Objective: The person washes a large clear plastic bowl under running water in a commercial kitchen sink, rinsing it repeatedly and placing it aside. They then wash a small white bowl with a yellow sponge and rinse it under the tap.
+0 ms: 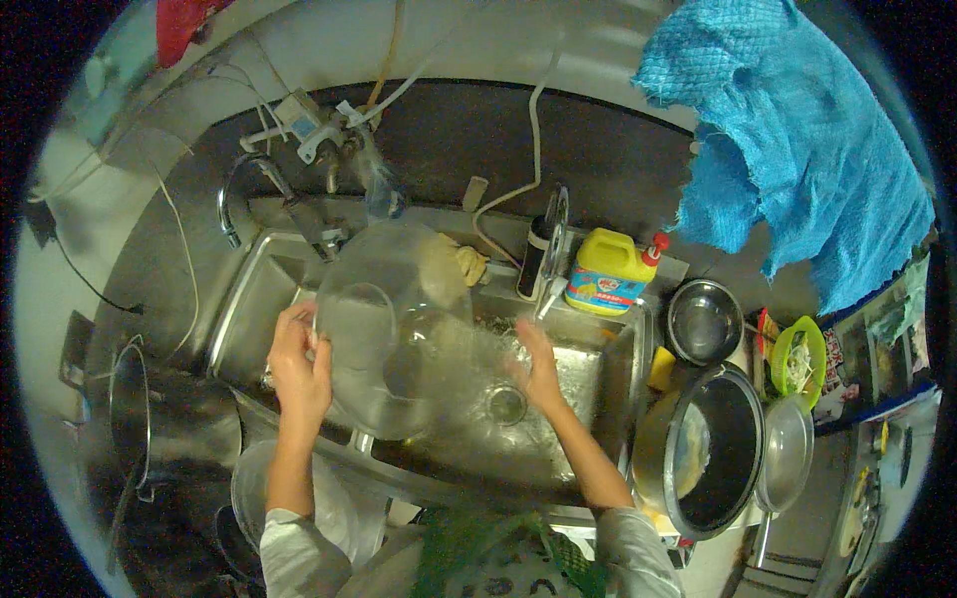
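Note:
My left hand [299, 366] grips the rim of a large transparent container [359, 336], probably plastic, tipped on its side over the steel double sink [635, 359]. Its far side blurs with motion, so its exact shape is hard to tell. My right hand [542, 374] is over the right basin with fingers spread, blurred and apart from the container, holding nothing I can see. Just beyond that hand stands a curved chrome faucet [557, 239]. Below it, the round drain [506, 405] lies in wet, shiny steel. A yellowish cloth or glove [471, 263] rests at the back rim.
A yellow detergent jug [609, 273] with a red pump stands behind the right basin. To the right are a steel bowl [705, 321], a large pot [714, 456] and a green basket [798, 359]. A blue towel [792, 134] hangs above. Another faucet [224, 213] arches at left.

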A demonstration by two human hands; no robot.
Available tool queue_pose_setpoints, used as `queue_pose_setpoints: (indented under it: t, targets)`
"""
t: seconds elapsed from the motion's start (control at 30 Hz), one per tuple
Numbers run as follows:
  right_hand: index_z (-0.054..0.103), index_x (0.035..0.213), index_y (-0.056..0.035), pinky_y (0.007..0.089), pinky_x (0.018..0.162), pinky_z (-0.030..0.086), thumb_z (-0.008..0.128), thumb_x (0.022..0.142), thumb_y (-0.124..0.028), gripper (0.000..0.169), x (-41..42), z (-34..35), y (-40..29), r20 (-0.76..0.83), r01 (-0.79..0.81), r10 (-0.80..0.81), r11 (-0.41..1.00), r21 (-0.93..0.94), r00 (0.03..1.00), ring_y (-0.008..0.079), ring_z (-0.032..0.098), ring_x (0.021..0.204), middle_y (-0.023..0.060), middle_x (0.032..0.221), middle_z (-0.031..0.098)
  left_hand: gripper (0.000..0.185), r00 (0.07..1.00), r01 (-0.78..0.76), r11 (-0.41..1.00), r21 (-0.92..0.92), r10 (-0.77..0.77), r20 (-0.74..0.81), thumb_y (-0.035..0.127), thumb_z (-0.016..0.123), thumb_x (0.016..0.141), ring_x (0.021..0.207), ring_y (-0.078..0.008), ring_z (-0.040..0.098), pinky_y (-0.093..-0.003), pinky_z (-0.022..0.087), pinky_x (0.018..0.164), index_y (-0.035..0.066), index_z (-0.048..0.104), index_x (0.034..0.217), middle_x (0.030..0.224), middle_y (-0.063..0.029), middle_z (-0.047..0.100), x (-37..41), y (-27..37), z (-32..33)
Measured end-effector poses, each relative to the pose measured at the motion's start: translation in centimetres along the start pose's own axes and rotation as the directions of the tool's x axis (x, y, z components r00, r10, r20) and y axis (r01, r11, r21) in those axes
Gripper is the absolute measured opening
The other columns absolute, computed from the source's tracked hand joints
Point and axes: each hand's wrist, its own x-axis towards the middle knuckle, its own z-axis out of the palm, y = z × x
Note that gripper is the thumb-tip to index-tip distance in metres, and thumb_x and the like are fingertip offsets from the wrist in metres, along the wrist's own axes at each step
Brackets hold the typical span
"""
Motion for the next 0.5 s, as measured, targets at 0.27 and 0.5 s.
queue_pose_setpoints:
  t: [0.27,0.5]
  targets:
    - [0.059,0.091,-0.0119,0.0454,0.090,0.030,0.063,0.064,-0.022,0.029,-7.3,2.5,-6.3,0.445,0.635,-0.497,0.734,-0.241,0.745,0.0238,0.045,0.102,0.0062,0.102,0.055,0.015,0.949,0.189,0.977,-0.104,-0.154,0.276,0.010,0.051,0.068,0.075,-0.0217,0.053,-0.0282,0.041,0.060,-0.001,0.043,0.062,0.083,-0.0126,0.056,3.6,-2.7,2.7]
    - [0.046,0.052,-0.0098,0.0229,0.038,0.031,0.054,0.080,-0.021,0.031,-7.0,0.2,-2.0,-0.306,-0.138,0.295,0.885,0.444,0.905,0.0071,0.040,0.043,-0.0028,0.050,0.043,0.022,0.833,0.513,0.767,-0.386,-0.334,0.441,0.022,0.044,0.080,0.084,-0.0156,0.051,-0.0286,0.043,0.066,0.002,0.050,0.086,0.093,-0.0077,0.054,1.6,-9.3,7.2]
